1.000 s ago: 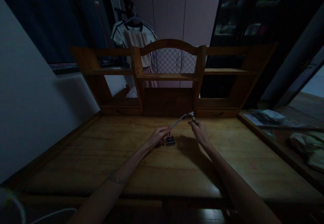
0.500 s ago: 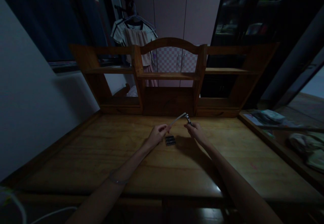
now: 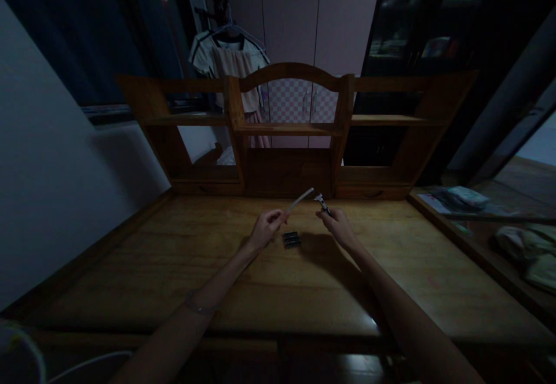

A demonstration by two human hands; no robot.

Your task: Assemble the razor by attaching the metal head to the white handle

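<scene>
My left hand (image 3: 266, 226) pinches a thin pale stick (image 3: 300, 198) that slants up to the right over the wooden desk (image 3: 278, 280). My right hand (image 3: 337, 224) is closed on a small dark tool with a metal tip (image 3: 322, 202), held upright just right of the stick's end; the two tips are slightly apart. On the desk between and just below both hands lies a small dark ribbed block (image 3: 291, 239). The room is dim, so I cannot make out finer details of these items.
A wooden shelf hutch (image 3: 289, 129) stands at the desk's back edge. A pale wall (image 3: 52, 187) borders the left. Clothes on a hanger (image 3: 230, 54) hang behind. Papers and cloth (image 3: 460, 198) lie on a side surface at right.
Both hands have shifted slightly left and up. The stick and the tool tip met half a second ago and are now a little apart. The dark block has stayed put.
</scene>
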